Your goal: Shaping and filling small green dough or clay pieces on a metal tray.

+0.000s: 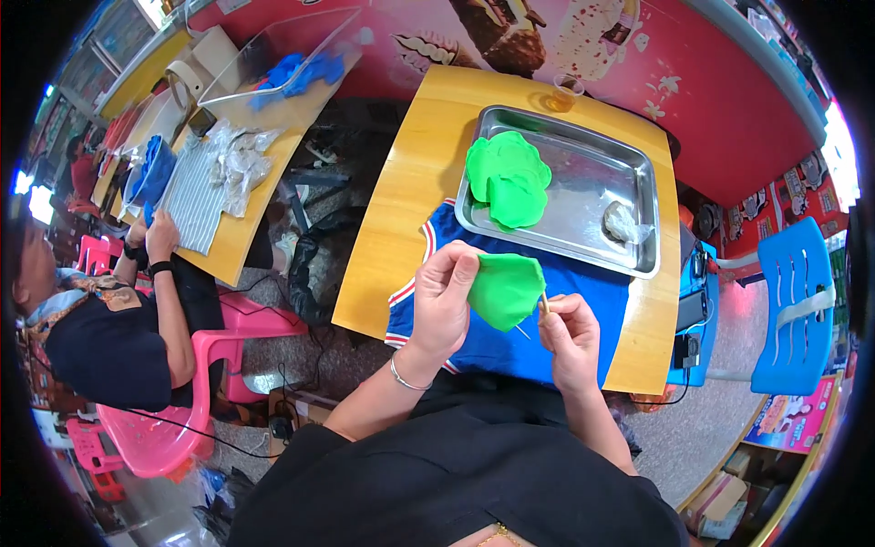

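My left hand point(447, 296) is closed, thumb and fingers pinching the edge of a thin, flat, bright green piece point(506, 290) that looks like clay or dough. In my right hand point(570, 342) a short tan stick point(545, 301) is pinched, its upper end against the green piece's right edge. A thin pale sliver point(523, 332) pokes out just below the piece. Both hands are above a blue cloth with red and white trim point(492, 351). Beyond them, several similar green rounds point(508, 178) lie overlapped in the left part of a metal tray point(583, 251).
A clear-plastic-wrapped lump point(624, 223) sits in the tray's right end. Behind the tray, a clear cup of amber liquid point(565, 89) stands on the yellow table point(383, 264). To the left, a person point(114, 333) sits on a pink chair point(196, 392). A blue chair point(793, 305) stands right.
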Available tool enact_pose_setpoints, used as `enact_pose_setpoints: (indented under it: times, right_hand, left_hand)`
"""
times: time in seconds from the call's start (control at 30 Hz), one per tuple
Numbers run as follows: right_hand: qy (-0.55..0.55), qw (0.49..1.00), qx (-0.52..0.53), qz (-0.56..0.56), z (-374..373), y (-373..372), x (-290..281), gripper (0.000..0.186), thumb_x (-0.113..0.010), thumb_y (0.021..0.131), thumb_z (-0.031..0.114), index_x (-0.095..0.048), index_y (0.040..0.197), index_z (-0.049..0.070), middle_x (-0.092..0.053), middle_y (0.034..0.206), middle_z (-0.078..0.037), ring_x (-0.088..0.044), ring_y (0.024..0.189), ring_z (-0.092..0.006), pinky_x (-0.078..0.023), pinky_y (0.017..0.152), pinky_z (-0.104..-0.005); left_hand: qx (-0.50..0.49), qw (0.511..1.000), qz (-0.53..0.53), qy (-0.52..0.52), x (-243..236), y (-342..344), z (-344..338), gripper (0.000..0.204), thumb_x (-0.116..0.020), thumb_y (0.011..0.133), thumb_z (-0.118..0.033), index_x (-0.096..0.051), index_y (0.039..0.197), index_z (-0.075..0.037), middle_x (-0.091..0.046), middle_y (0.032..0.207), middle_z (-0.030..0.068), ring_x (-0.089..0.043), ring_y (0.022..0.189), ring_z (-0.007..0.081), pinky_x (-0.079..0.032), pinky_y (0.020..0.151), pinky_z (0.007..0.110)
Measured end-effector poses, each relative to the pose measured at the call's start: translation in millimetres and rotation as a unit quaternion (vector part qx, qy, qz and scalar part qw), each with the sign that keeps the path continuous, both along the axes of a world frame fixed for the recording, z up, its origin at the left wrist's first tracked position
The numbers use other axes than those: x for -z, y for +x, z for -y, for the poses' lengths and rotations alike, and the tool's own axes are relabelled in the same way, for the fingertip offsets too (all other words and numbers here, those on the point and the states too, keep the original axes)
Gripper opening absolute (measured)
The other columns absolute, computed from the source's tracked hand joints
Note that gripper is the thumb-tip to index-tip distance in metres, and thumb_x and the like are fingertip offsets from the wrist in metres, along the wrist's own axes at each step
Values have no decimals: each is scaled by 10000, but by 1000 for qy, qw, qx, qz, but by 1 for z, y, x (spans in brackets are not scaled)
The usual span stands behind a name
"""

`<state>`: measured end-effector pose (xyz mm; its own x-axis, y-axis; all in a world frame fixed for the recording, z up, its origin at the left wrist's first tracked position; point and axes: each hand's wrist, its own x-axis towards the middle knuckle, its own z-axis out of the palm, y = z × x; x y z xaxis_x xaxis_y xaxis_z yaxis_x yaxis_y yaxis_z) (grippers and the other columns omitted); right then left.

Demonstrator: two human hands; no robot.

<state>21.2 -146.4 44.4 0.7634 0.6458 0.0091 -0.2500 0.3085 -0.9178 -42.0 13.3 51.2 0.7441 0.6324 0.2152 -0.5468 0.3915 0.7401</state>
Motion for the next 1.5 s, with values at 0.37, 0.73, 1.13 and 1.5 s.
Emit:
enact_pose_setpoints:
  times: [0.37,0.73,1.13,1.5]
  right_hand:
    - [-36,995,36,86,10,10,10,61,-585,832,-10,-563,883,16,-537,818,-43,-452,605,-54,-355,515,-177]
    - [-346,791,256,435,82,107,29,77,-583,822,41,-630,882,33,-643,892,-126,-621,813,-283,-482,726,-329]
    - [-698,592,212,341,215,291,120,338,-470,805,55,-589,1110,138,-585,1119,-173,-560,1037,-337,-449,865,-438]
    - [-332,760,404,385,131,227,44,122,-564,838,110,-611,922,36,-629,926,-119,-602,892,-278,-467,785,-348]
  left_hand:
    - [-16,982,-50,-183,17,8,-3,129,-503,941,-178,-571,933,-69,-569,807,-9,-530,700,47,-435,635,178]
    - [14,979,-181,-93,50,-17,-31,146,-459,959,-168,-537,968,-45,-570,809,17,-554,706,74,-465,607,202]
    - [71,960,-244,-117,33,-8,-17,271,-479,947,-290,-525,1060,-47,-473,643,2,-435,526,80,-364,483,222]
    - [136,973,-182,-39,35,2,-7,208,-450,959,-247,-472,868,-60,-490,778,57,-491,678,156,-416,636,279]
